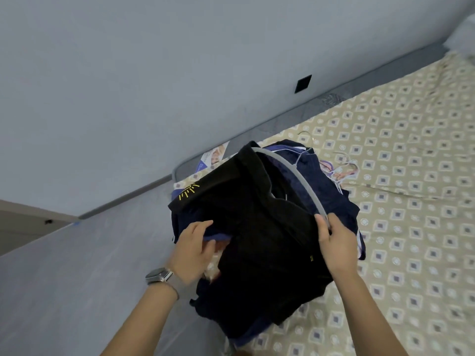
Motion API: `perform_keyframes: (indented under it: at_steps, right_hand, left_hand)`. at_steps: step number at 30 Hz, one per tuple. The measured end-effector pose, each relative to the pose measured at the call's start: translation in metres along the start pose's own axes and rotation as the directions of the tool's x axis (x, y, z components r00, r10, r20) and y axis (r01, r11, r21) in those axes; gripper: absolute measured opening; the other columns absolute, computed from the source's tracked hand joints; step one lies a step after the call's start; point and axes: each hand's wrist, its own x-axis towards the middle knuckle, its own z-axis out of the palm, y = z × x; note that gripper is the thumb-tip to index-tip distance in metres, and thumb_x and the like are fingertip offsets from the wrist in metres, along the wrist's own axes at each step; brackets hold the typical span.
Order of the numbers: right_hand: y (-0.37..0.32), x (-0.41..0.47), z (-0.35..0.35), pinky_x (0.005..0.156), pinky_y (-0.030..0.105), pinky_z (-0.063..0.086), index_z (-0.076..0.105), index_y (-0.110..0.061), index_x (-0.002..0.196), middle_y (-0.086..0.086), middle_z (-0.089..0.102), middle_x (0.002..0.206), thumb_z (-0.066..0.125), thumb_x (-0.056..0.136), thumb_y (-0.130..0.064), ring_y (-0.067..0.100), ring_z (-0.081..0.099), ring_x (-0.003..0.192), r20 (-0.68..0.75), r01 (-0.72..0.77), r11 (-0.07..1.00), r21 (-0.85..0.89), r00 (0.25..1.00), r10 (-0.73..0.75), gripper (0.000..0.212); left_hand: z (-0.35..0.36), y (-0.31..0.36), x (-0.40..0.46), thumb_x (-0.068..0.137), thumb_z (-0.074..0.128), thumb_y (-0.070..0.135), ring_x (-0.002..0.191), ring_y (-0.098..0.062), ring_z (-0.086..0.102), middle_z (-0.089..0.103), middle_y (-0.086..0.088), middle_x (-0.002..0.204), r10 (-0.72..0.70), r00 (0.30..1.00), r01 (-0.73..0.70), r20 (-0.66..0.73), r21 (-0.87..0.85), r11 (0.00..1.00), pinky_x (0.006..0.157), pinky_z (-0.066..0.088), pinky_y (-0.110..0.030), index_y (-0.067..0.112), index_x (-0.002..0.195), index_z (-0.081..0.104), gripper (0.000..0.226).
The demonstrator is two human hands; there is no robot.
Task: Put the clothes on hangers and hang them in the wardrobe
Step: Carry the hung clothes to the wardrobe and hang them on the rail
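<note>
Both forearms reach forward over the bed [401, 191]: the right hand [334, 242] has its grip clamped on the end of a grey hanger [295, 176], while the left hand [198, 247], with a wristwatch [158, 275] on its wrist, pinches a blue hem under the black T-shirt [257, 240]. The pile sits at the bed's near-left corner, close to the grey mattress edge and wall [128, 73], with open patterned sheet to the right. The shirt is black with a yellow sunburst print, one hanger arm inside it, lying on dark navy clothes [326, 186] beside thin wire hangers [341, 170].
</note>
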Motion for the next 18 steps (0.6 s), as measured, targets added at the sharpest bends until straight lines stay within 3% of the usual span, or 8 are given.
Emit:
perform_keyframes:
  at_steps: [5, 11, 18]
  right_hand:
    - [-0.052, -0.06, -0.016, 0.053, 0.038, 0.035, 0.026, -0.017, 0.065, 0.004, 0.032, 0.053, 0.05, 0.095, -0.044, 0.023, 0.037, 0.051, 0.133, 0.233, 0.972, 0.004, 0.964, -0.232, 0.047]
    - [-0.14, -0.133, -0.028, 0.051, 0.033, 0.032, 0.025, -0.026, 0.063, -0.003, 0.034, 0.051, 0.038, 0.089, -0.063, 0.016, 0.043, 0.051, 0.311, 0.543, 0.838, -0.057, 0.807, -0.502, 0.047]
    - [-0.223, -0.252, -0.04, 0.05, 0.03, 0.029, 0.031, -0.022, 0.064, -0.003, 0.038, 0.053, 0.036, 0.087, -0.072, 0.016, 0.042, 0.055, 0.384, 0.718, 0.694, -0.044, 0.654, -0.652, 0.054]
  left_hand:
    - [-0.042, -0.028, -0.064, 0.09, 0.057, 0.016, 0.118, -0.02, 0.048, 0.05, 0.001, 0.12, -0.094, 0.972, 0.064, -0.216, -0.145, 0.987, 0.101, 0.039, -0.035, 0.012, 0.128, 0.054, 0.038]
    - [-0.099, -0.093, -0.153, 0.089, 0.06, 0.019, 0.128, -0.03, 0.04, 0.049, -0.014, 0.133, -0.215, 0.901, 0.18, -0.377, -0.126, 0.976, 0.11, 0.024, -0.04, 0.008, 0.126, 0.056, 0.038]
    - [-0.163, -0.182, -0.294, 0.093, 0.053, 0.008, 0.134, -0.03, 0.033, 0.038, -0.017, 0.141, -0.369, 0.829, 0.274, -0.42, -0.27, 0.923, 0.109, 0.031, -0.05, 0.007, 0.135, 0.047, 0.042]
